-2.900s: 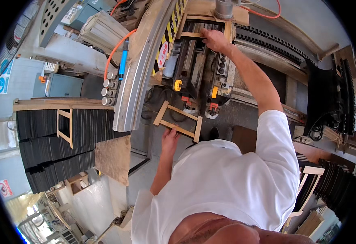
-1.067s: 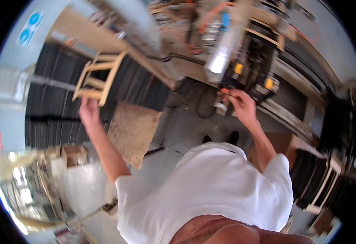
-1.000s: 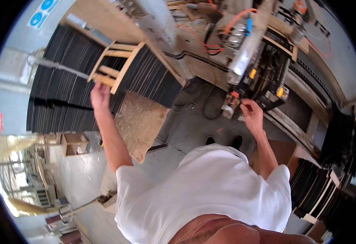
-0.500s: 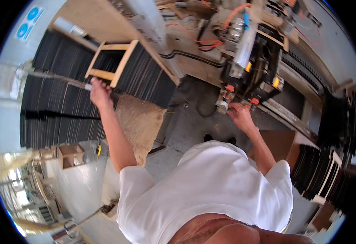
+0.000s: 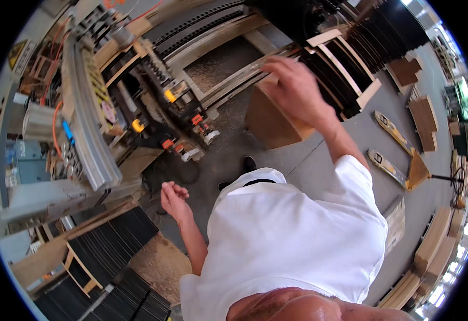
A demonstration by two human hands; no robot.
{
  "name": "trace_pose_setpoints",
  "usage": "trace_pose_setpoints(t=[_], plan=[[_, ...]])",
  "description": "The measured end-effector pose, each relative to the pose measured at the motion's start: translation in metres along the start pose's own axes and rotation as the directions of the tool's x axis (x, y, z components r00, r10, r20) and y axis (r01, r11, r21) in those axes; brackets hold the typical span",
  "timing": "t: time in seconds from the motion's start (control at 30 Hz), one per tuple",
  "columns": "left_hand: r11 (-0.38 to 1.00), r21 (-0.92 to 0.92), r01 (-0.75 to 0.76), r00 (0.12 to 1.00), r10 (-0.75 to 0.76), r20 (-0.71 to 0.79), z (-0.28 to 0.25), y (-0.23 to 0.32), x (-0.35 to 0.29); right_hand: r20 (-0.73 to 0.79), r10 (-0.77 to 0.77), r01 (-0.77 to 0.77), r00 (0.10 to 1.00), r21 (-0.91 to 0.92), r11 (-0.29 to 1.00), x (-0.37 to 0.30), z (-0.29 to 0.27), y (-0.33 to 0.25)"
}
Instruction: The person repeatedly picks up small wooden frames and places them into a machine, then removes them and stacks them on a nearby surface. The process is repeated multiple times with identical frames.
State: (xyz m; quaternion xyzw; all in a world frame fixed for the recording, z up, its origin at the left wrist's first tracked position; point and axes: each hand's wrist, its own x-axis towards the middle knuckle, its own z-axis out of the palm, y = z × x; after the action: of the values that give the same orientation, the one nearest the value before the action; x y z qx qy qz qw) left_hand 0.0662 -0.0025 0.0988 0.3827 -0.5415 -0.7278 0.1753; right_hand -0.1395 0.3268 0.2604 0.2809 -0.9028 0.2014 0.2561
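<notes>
My left hand (image 5: 175,201) hangs over the dark floor, in front of the machine, with loosely curled fingers and nothing visible in it. Stretched out to the right, my right hand (image 5: 295,91) is blurred at the fingertips, its fingers apart. I see nothing held in it. Just beyond it stands a stack of black panels (image 5: 386,35). A pale wooden frame (image 5: 370,92) lies against the near side of that stack. Below my right hand is a brown box-like block (image 5: 268,120).
A machine with yellow and red clamp parts (image 5: 169,96) stands ahead to the left. More black panels (image 5: 111,241) with a light wooden frame (image 5: 91,283) are at lower left. A yellow pallet jack (image 5: 416,170) and stacked boards (image 5: 434,235) are at right.
My view has swung to the right. My left hand has come away from the wooden frame on the left stack. My right hand has left the machine's clamp end and reaches towards the right stack.
</notes>
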Motion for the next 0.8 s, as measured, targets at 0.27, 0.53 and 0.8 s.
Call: trace_pose_setpoints(t=[0.27,0.53,0.8], plan=[[1.0,-0.02,-0.003,0.963,0.008,0.268,0.094,-0.005,0.059,0.126,0.576,-0.512,0.808,-0.334,0.791,-0.076,-0.09,0.113],[0.996,0.031,-0.088,0.97,0.079,0.229,0.145,0.018,0.11,0.179,0.676,-0.596,0.715,-0.349,0.723,-0.063,-0.097,0.116],[0.994,-0.084,-0.064,0.984,0.077,0.161,0.157,0.051,0.208,0.023,0.649,-0.65,0.76,0.038,0.759,-0.071,-0.1,0.129]])
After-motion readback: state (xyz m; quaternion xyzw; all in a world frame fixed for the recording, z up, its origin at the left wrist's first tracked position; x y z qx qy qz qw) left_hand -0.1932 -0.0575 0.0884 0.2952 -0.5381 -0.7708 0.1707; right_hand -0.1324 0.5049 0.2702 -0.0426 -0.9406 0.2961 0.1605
